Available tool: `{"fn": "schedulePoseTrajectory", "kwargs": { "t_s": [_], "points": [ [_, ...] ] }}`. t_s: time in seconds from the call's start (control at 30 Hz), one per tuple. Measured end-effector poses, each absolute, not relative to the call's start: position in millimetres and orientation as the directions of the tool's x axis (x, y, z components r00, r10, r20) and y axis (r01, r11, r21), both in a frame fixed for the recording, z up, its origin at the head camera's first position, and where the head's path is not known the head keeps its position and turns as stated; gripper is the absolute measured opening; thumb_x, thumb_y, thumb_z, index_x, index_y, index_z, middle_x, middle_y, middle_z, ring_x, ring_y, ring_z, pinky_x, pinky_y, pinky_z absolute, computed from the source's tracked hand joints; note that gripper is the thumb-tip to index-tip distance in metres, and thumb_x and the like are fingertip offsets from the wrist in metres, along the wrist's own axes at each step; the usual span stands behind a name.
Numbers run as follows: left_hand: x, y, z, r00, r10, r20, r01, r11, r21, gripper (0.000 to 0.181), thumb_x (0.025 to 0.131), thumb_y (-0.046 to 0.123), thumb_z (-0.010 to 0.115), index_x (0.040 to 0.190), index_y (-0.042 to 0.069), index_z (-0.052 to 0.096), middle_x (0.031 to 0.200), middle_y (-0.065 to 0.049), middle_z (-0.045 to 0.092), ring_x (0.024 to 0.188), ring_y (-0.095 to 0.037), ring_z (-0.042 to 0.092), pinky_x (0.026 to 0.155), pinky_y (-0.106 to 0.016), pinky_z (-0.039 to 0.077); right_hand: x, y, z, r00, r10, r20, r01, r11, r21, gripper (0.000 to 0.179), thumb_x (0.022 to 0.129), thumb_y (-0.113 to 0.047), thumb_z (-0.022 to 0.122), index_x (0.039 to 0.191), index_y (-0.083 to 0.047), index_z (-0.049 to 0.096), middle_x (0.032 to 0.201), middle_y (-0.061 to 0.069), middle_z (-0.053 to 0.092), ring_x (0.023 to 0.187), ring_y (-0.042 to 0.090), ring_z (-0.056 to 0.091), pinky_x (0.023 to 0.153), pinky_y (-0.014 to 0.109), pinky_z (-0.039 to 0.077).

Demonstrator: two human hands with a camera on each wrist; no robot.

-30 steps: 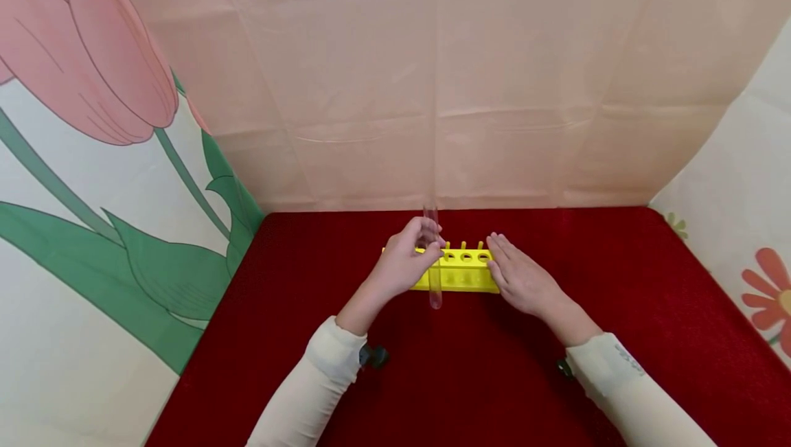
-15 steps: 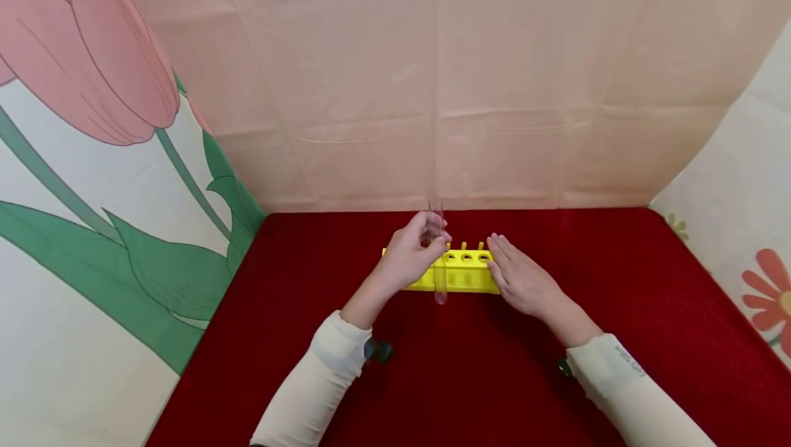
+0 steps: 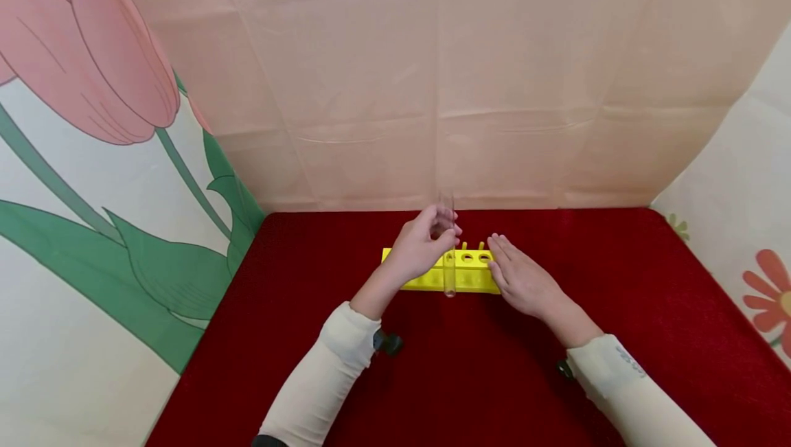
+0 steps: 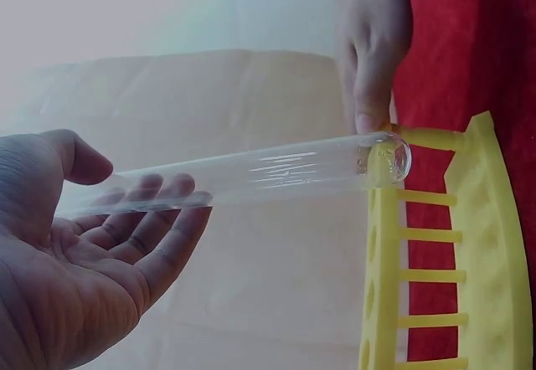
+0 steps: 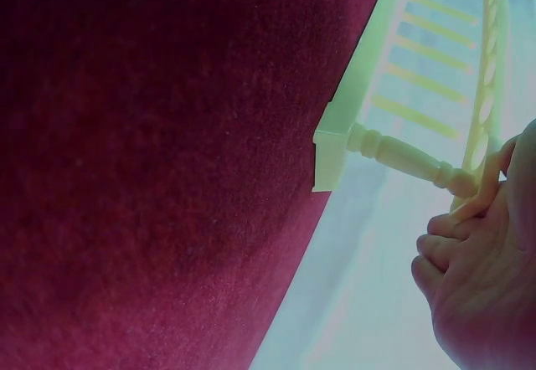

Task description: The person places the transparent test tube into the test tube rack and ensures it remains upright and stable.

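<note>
Sleeves first, nearest: cream left sleeve and cream right sleeve come in over a red cloth, a small dark device by the left cuff, another dark piece by the right cuff. Left hand mid-scene, thumb and curved fingers pinching a clear test tube. Tube is near upright in the head view, rounded end down, its lower part overlapping the front of a yellow rack; cannot tell if tube and rack touch. Right hand at the rack's right end, fingers pressed together, thumb on the near side, upper plate's end held between thumb and fingers. Rack sits lengthwise left to right on the cloth, left part hidden behind the left hand. Two round holes show in its upper plate between tube and right hand, with yellow pegs along the far side. Farther off, left wall sheet has a big pink tulip and green leaves, right wall sheet has a red-orange flower. Farthest: creased peach backdrop behind the cloth's far edge.
</note>
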State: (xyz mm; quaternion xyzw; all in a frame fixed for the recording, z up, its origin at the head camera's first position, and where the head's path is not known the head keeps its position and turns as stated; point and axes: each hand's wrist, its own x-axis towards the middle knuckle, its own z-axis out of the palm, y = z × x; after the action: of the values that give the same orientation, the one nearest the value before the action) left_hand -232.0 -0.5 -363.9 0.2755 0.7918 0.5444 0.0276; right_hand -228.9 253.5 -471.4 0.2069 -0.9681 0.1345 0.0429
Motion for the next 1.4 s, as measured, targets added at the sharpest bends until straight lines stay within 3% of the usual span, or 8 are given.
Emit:
{"fn": "schedulePoseTrajectory", "kwargs": {
  "t_s": [0.27,0.4,0.93,1.23,1.4],
  "points": [
    [-235.1,7.1,-357.3,-0.844,0.475,0.248,0.396,0.243,0.885,0.022,0.101,0.015,0.059,0.122,0.010,0.055,0.106,0.000,0.068,0.093,-0.012,0.068,0.080,-0.023,0.057,-229.9,253.9,-472.1,-0.908,-0.392,0.144,-0.417,0.877,-0.238,0.059,0.109,-0.025,0.042,0.156,0.007,0.025,0.162,0.026,0.027,0.151,0.041,0.023,0.119,0.057,0.025],
    [-237.2,10.3,-356.8,-0.846,0.477,0.238,0.384,0.235,0.893,0.023,0.101,0.014,0.059,0.123,0.010,0.054,0.109,-0.005,0.068,0.094,-0.016,0.069,0.078,-0.024,0.058,-230.0,254.1,-472.4,-0.906,-0.396,0.147,-0.421,0.874,-0.241,0.059,0.109,-0.025,0.042,0.155,0.007,0.026,0.162,0.026,0.028,0.151,0.041,0.023,0.119,0.057,0.025],
    [-245.1,20.6,-350.0,-0.829,0.480,0.287,0.421,0.198,0.885,0.023,0.101,0.014,0.060,0.123,0.008,0.055,0.112,-0.008,0.069,0.094,-0.010,0.065,0.077,-0.023,0.057,-231.3,255.4,-472.9,-0.905,-0.401,0.142,-0.425,0.873,-0.238,0.059,0.109,-0.026,0.041,0.155,0.008,0.026,0.162,0.026,0.027,0.152,0.041,0.022,0.119,0.057,0.024],
    [-246.7,26.4,-351.7,-0.828,0.475,0.297,0.431,0.202,0.879,0.023,0.102,0.014,0.060,0.123,0.009,0.053,0.113,-0.009,0.068,0.095,-0.009,0.063,0.079,-0.021,0.056,-229.1,253.8,-470.8,-0.903,-0.404,0.150,-0.429,0.869,-0.247,0.058,0.109,-0.025,0.042,0.154,0.009,0.028,0.162,0.026,0.028,0.151,0.041,0.023,0.119,0.057,0.025],
    [-247.3,28.5,-353.2,-0.826,0.471,0.309,0.442,0.201,0.874,0.023,0.102,0.016,0.059,0.123,0.010,0.053,0.111,-0.002,0.068,0.098,-0.008,0.063,0.079,-0.021,0.055,-228.3,253.5,-470.0,-0.903,-0.403,0.150,-0.429,0.867,-0.253,0.058,0.109,-0.024,0.043,0.154,0.009,0.028,0.162,0.026,0.027,0.151,0.042,0.023,0.119,0.057,0.024]
  ]
}}
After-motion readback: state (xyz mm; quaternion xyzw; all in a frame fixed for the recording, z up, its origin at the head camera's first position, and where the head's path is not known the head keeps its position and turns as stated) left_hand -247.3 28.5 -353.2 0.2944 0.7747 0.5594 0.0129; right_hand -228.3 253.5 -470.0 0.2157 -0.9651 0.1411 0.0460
